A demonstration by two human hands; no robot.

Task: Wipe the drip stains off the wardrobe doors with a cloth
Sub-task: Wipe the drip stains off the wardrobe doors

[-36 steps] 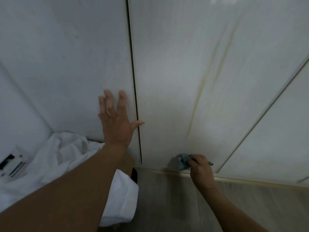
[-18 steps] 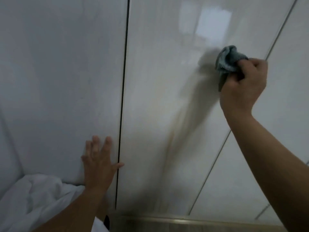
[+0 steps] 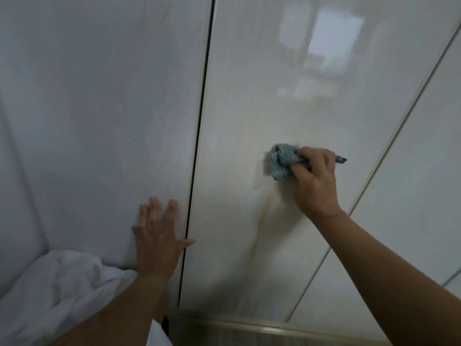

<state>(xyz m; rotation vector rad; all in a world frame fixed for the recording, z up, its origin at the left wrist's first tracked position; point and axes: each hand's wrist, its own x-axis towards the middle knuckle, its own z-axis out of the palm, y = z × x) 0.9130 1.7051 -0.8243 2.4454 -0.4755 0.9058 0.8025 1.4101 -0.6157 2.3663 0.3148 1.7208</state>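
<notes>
The right hand [image 3: 315, 181] grips a bunched blue-grey cloth [image 3: 282, 161], pressing it on the middle wardrobe door [image 3: 237, 96], just off centre toward 3 o'clock. The left hand [image 3: 157, 236], fingers spread, lies flat on the left door [image 3: 99, 121] at 7 o'clock. The panel above the cloth looks clean, so the job seems about midway. A faint yellowish drip stain [image 3: 262, 221] runs toward 6 o'clock, not yet wiped. Glare at 1 o'clock could mask marks, and the door tops are cut off.
</notes>
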